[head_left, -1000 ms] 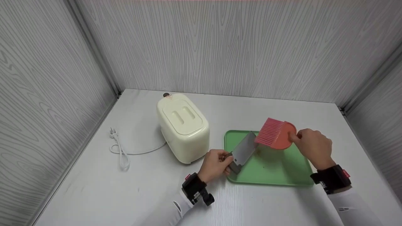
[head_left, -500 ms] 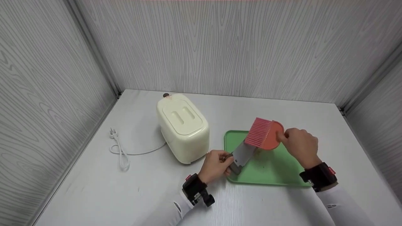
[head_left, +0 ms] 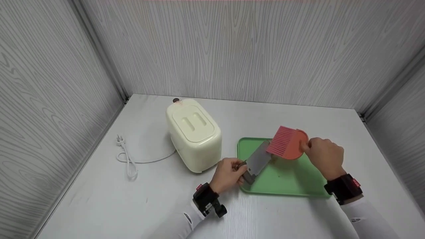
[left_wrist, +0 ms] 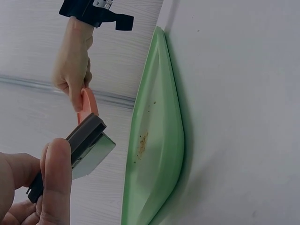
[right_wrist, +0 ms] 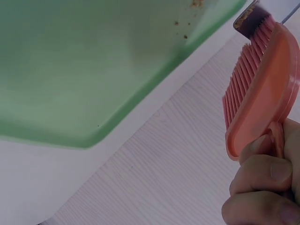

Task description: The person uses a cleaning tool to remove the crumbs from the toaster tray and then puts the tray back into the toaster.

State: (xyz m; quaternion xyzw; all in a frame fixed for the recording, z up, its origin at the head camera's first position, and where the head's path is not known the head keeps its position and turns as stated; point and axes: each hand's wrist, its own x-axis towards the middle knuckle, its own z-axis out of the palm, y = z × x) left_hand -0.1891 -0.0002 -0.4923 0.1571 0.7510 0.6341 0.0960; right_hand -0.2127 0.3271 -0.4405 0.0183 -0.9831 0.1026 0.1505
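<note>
A crumb tray [head_left: 258,162] is being pinched by the left hand [head_left: 228,176], a brush [head_left: 288,143] by the right hand [head_left: 325,157]; crumbs [right_wrist: 244,15] possibly scattering beyond them is being risked by hard flicking.

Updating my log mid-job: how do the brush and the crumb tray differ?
The brush is pink and orange; the crumb tray is grey with a darker end. The brush is bristled; the crumb tray is a flat plate. The right hand grips the brush; the left hand pinches the crumb tray. In the head view, both overlap the green tray.
</note>
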